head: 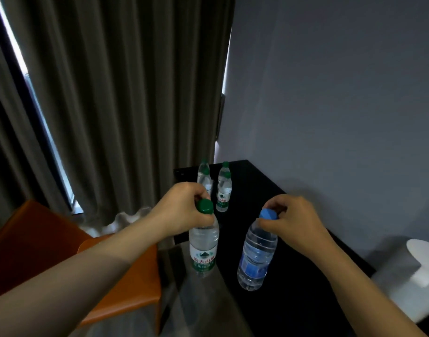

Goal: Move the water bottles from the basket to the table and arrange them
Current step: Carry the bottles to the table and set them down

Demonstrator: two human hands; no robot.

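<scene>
**A:** What is seen in the head view at the left hand (184, 210)?

**B:** Its fingers are curled round the neck of the green-capped bottle (203, 249), just under the cap. The bottle is held upright at the left edge of the black table (293, 276). Whether its base is set down cannot be told.

**A:** And the right hand (293, 220)?

**B:** The cap of the blue-capped bottle (257, 256) is pinched between its fingertips and thumb. That bottle is tilted over the table, near the left edge and beside the first one but apart from it.

**A:** What else is carried by the table?

**B:** Other bottles (224, 190) with green caps are stood upright close together at the far left corner. Their number cannot be made out.

**A:** And around it?

**B:** A curtain (111, 93) is hung behind, and an orange chair (38, 239) is placed to the left.
</scene>
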